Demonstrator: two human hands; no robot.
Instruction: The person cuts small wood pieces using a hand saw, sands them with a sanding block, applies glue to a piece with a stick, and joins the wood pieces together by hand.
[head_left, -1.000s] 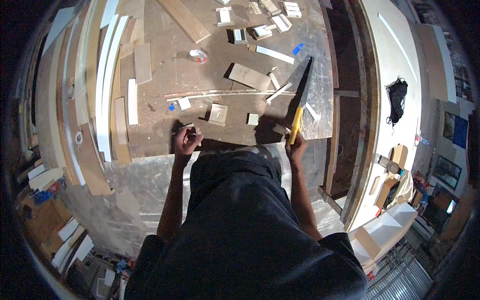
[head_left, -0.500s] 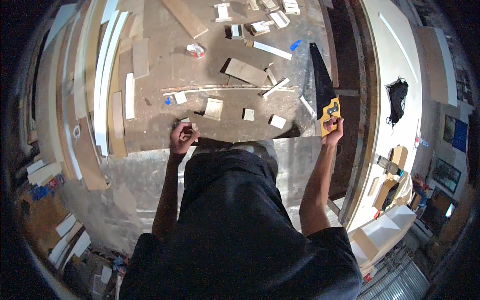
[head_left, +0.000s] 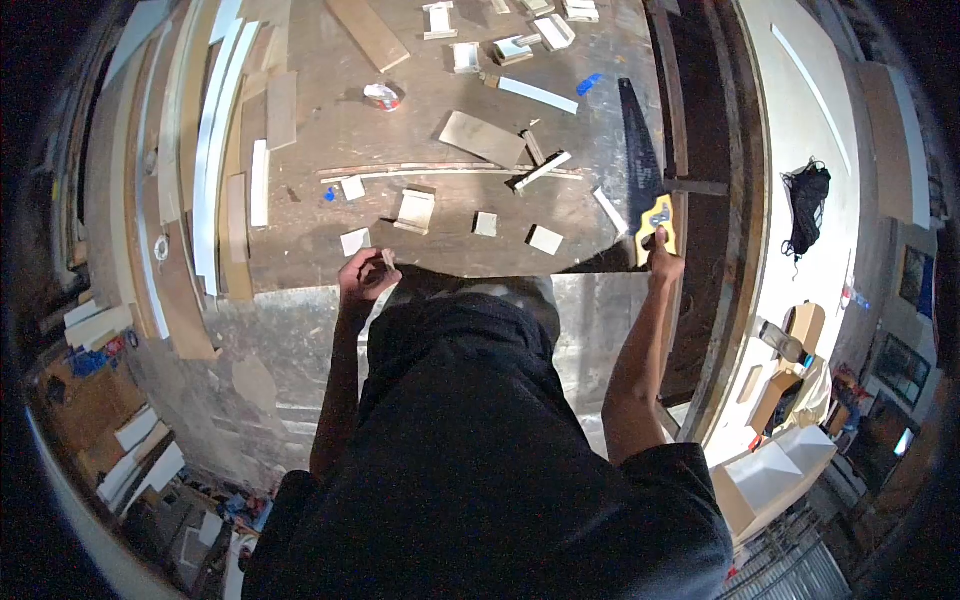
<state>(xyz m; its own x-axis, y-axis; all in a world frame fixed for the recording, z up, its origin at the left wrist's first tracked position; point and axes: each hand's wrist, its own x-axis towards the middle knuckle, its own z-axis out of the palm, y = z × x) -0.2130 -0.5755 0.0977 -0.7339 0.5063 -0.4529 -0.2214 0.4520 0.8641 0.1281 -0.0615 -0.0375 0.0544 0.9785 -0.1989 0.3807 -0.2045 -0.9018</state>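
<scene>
My right hand [head_left: 664, 262] is wrapped round the yellow handle of a hand saw [head_left: 642, 165], whose dark blade lies over the right edge of the table [head_left: 300, 220]. At the table's front edge, my left hand [head_left: 366, 275] pinches a small wood piece [head_left: 389, 262]. A square pale block [head_left: 355, 241] lies just beyond its fingers. Between the hands are a larger wooden piece [head_left: 415, 211], a small block [head_left: 485, 223] and another pale block [head_left: 545, 239].
Long boards [head_left: 222, 150] line the left side. Several small wooden assemblies [head_left: 466, 57] lie at the back, with a flat board [head_left: 482, 139] and crossed sticks [head_left: 543, 171] nearer. Black cord [head_left: 806, 208] rests on the white surface at the right.
The saw has swung from upright beside the blocks to the right, its blade now seen broadside. A pale block near the right hand is now on the table. My left hand has barely moved.
</scene>
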